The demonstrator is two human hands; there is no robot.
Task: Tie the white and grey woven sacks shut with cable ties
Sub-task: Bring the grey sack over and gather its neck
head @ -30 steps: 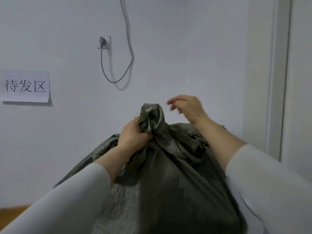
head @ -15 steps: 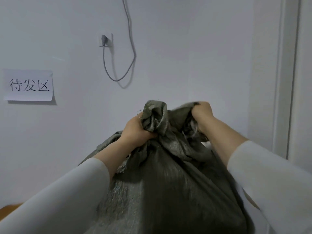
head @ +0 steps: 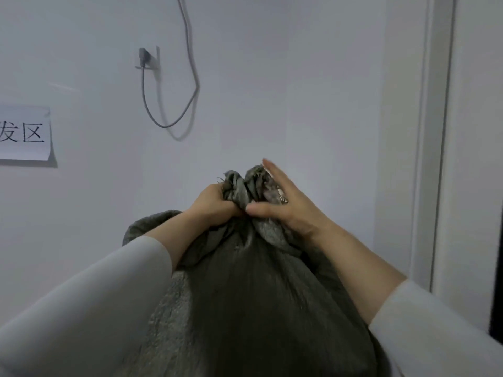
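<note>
Head view looks over a full grey woven sack (head: pixel 245 308) that fills the lower middle of the frame, between two forearms in pale sleeves. Its long axis runs roughly upright, body at the bottom edge and gathered mouth pointing up toward the wall (head: pixel 272 91). The bunched neck (head: pixel 246 186) stands as a twisted tuft just above the hands, with frayed threads at its top.

The left hand (head: pixel 213 202) is clenched around the neck from the left, knuckles toward the camera, fabric squeezed inside the fist. The right hand (head: pixel 285 202) lies flat against the right side of the neck, fingers (head: pixel 275 172) stretched upward and apart, thumb pressed across the front of the gather just beside the left fist. It is spread against the cloth rather than gripping it. No cable tie can be made out.

Half a second ago the right hand was a fist on a separate fold of cloth to the right, apart from the left hand; now that fold is brought in against the main tuft and the hand is spread open over it. A second ago it hovered free above the sack. The left fist has kept its grip throughout.

On the wall behind hang a grey cable (head: pixel 168 115) looping from a socket (head: pixel 148 59) and a paper sign (head: pixel 25 133) at the left edge; a door frame (head: pixel 432 131) runs down the right.
</note>
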